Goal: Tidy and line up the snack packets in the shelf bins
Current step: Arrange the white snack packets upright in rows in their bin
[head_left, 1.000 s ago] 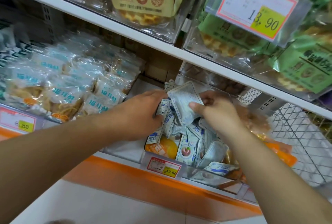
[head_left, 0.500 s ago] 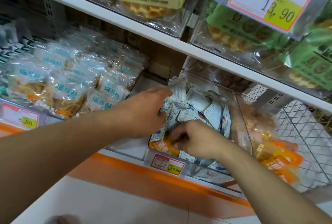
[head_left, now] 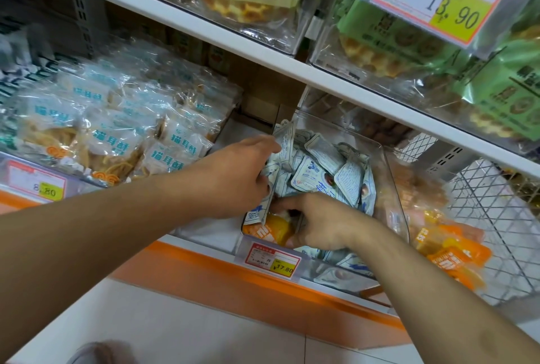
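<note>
A clear plastic bin (head_left: pixel 388 176) on the lower shelf holds several small white-and-blue snack packets (head_left: pixel 324 171) in a loose heap. My left hand (head_left: pixel 236 176) reaches into the bin's left side, its fingers curled round a bunch of upright packets (head_left: pixel 280 147) against the left wall. My right hand (head_left: pixel 321 223) is down at the bin's front, fingers curled into the packets beside an orange packet (head_left: pixel 271 229). What its fingertips hold is hidden.
Clear bags of fried snacks (head_left: pixel 117 141) fill the bin to the left. Orange packets (head_left: pixel 447 252) lie in the bin to the right, beside a wire basket (head_left: pixel 496 217). A price tag (head_left: pixel 273 260) hangs on the bin front. The upper shelf (head_left: pixel 263 51) overhangs closely.
My right hand has put down the packet it held up and dropped to the bin's front, digging in by the orange packet. My left hand stays on the left bunch.
</note>
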`<state>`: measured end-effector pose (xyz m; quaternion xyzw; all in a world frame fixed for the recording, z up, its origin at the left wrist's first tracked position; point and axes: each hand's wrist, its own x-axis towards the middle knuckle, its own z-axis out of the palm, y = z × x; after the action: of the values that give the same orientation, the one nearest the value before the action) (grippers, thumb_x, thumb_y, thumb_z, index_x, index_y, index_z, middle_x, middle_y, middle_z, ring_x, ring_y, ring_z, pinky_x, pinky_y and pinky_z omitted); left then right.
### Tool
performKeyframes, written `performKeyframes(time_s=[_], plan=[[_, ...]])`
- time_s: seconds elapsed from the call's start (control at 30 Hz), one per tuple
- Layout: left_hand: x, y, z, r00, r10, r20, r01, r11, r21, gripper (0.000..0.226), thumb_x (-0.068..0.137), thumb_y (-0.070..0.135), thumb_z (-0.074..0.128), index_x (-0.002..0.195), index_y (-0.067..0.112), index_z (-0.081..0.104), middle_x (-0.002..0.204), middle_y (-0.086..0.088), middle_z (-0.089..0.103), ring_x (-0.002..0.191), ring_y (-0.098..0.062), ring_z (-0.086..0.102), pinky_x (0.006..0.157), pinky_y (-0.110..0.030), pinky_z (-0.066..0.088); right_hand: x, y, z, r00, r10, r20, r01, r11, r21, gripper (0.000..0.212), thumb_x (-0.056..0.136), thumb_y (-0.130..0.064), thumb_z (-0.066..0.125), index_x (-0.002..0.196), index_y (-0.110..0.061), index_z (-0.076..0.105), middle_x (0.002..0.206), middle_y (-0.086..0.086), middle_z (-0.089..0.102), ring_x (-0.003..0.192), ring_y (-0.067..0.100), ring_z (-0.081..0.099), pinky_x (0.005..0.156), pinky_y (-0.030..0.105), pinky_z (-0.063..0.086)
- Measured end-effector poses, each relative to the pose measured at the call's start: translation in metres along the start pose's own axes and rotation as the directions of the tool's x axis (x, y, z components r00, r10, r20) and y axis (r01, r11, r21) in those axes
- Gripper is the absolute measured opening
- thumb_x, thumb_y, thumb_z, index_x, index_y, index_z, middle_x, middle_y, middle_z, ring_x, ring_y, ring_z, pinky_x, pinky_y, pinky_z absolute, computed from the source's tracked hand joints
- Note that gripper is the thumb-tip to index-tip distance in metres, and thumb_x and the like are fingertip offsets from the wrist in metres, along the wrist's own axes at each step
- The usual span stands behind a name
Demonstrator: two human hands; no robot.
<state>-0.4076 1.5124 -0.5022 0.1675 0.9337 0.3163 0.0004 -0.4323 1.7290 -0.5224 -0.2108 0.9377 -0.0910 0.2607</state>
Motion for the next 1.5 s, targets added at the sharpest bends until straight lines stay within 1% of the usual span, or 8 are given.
performKeyframes(time_s=[0.23,0.43,0.57,0.83,0.93,1.17,1.37,1.5], plan=[[0.001,-0.002,0.001,1.0,0.001,0.014,-0.001,1.0,-0.01,0.06,0.098,0.022,0.055,0.153,0.033,0.033,0.162,0.015,0.03,0.141,-0.012,0.042,0.112,-0.033,0.04,0.004,0.002,0.0,0.999,-0.027,0.03,0.028,0.999,-0.043,0.063,0.081,-0.02,0.088,0.138,-0.032,0.065,0.112,-0.014,0.067,0.103,0.01,0.063,0.094,0.029,0.054],[0.001,-0.002,0.001,1.0,0.019,0.011,-0.019,1.0,0.011,0.059,0.098,0.024,0.056,0.153,0.032,0.035,0.162,0.014,0.03,0.142,-0.012,0.04,0.113,-0.032,0.039,0.004,0.007,0.0,0.998,0.007,-0.06,0.001,0.992,0.123,0.023,0.082,-0.011,0.088,0.097,-0.024,0.078,0.096,-0.005,0.071,0.071,-0.001,0.064,0.064,0.023,0.052],[0.001,0.002,-0.002,1.0,0.013,0.007,-0.013,1.0,-0.006,0.056,0.099,0.029,0.058,0.151,0.033,0.039,0.159,0.014,0.035,0.138,-0.012,0.045,0.112,-0.032,0.039,-0.014,0.007,-0.008,0.973,-0.02,-0.228,0.121,0.891,0.438,0.02,0.087,-0.004,0.08,0.091,-0.022,0.073,0.102,0.013,0.076,0.087,0.042,0.075,0.073,0.064,0.06],[-0.003,0.027,-0.005,0.992,0.062,-0.113,-0.076,0.99,-0.12,0.031,0.105,0.03,0.048,0.133,0.036,0.06,0.135,0.018,0.058,0.113,-0.006,0.059,0.09,-0.025,0.048,-0.091,0.006,-0.035,0.737,0.014,-0.676,0.433,0.758,0.488,0.018,0.094,0.002,0.071,0.102,-0.014,0.071,0.097,-0.004,0.08,0.096,0.012,0.075,0.093,0.03,0.056],[-0.007,0.04,0.003,0.99,0.123,-0.072,-0.128,0.989,-0.07,0.029,0.104,0.033,0.052,0.131,0.038,0.06,0.124,0.021,0.058,0.09,0.009,0.056,0.069,-0.005,0.038,-0.126,0.024,-0.038,0.66,0.064,-0.749,0.378,0.832,0.405,0.026,0.095,0.003,0.07,0.1,-0.022,0.071,0.095,-0.013,0.077,0.093,0.002,0.07,0.085,0.015,0.05],[-0.01,0.073,0.029,0.985,0.165,0.057,-0.161,0.985,-0.067,0.025,0.103,0.033,0.055,0.125,0.043,0.055,0.08,0.028,0.063,0.053,-0.007,0.059,0.049,-0.017,0.04,-0.199,0.098,-0.034,0.396,0.278,-0.875,0.055,0.944,0.325,0.032,0.097,-0.008,0.07,0.092,-0.039,0.063,0.086,-0.031,0.069,0.084,-0.008,0.064,0.078,0.013,0.047],[-0.005,0.086,0.047,0.985,0.163,0.058,-0.161,0.986,-0.044,0.028,0.103,0.032,0.055,0.129,0.042,0.056,0.062,0.014,0.063,0.047,-0.011,0.054,0.047,-0.021,0.039,-0.211,0.135,-0.02,0.671,0.318,-0.67,-0.248,0.948,0.202,0.023,0.101,-0.021,0.065,0.118,-0.032,0.077,0.113,-0.011,0.075,0.108,0.014,0.064,0.083,0.009,0.038],[-0.001,0.09,0.055,0.987,0.141,0.075,-0.137,0.989,-0.05,0.032,0.102,0.03,0.057,0.133,0.036,0.057,0.07,0.025,0.063,0.051,0.0,0.058,0.049,-0.013,0.037,-0.206,0.133,-0.02,0.656,0.305,-0.691,-0.252,0.951,0.18,0.038,0.099,-0.022,0.068,0.136,-0.027,0.067,0.14,-0.003,0.065,0.132,0.021,0.055,0.096,0.014,0.029]])
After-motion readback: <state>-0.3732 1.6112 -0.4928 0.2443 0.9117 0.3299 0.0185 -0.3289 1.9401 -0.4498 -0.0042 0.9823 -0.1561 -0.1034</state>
